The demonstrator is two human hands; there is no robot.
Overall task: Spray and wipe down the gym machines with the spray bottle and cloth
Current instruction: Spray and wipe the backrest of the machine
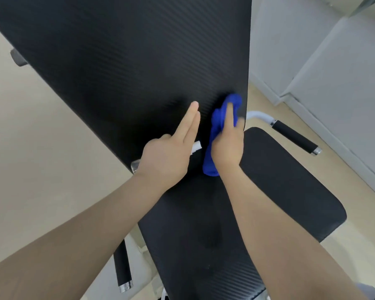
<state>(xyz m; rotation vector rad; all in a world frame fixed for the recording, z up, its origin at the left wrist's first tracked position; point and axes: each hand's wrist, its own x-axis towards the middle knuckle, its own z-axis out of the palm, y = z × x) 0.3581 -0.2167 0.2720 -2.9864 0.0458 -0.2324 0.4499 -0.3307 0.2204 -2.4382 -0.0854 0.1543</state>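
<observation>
A gym bench fills the view, with a long black back pad (128, 61) tilted up and a black seat pad (279, 187) below it. My right hand (227, 144) grips a blue cloth (217, 122) and presses it against the lower right of the back pad. My left hand (167, 156) holds the spray bottle (197, 146) under the palm. Only its white nozzle and clear base show. Two fingers of that hand lie straight on the pad, just left of the cloth.
A black foam handle (294, 138) on a white tube sticks out right of the seat, and another handle (122, 265) hangs at the lower left. A dark knob (17, 58) juts out at the far left. Pale grey cabinets (333, 72) line the right side over beige floor.
</observation>
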